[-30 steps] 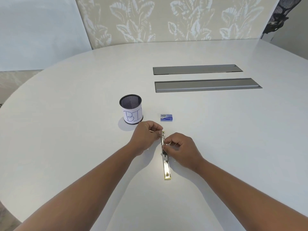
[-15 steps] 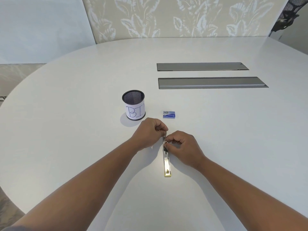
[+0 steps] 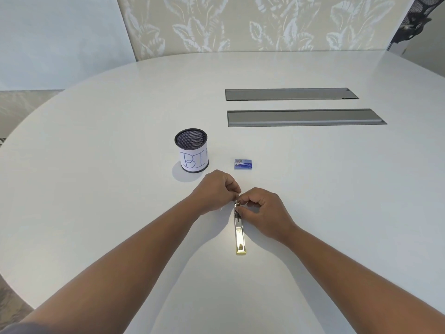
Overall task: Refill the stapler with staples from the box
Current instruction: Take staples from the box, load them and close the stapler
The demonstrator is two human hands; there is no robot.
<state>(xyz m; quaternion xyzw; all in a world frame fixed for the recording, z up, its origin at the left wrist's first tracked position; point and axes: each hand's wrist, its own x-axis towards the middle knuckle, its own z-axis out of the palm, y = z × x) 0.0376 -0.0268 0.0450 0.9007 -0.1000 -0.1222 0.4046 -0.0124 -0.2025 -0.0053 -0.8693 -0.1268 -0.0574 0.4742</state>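
Close together, the left hand [image 3: 215, 190] and right hand [image 3: 263, 214] pinch the far end of a slim metal stapler [image 3: 239, 233], which lies flat and opened out on the white worktop [image 3: 96, 189], its near end pointing toward the person. Just beyond the hands sits the small blue staple box [image 3: 243, 163], untouched. Left of it stands a mesh cup [image 3: 192, 150] labelled "BIN".

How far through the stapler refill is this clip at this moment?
Midway. Done: the stapler lies opened out flat on the table, its channel exposed. In hand: the left hand and right hand pinch at its far end, apparently seating staples; the strip itself is too small to confirm. Left: close the stapler. The staple box sits apart beside the mesh cup.
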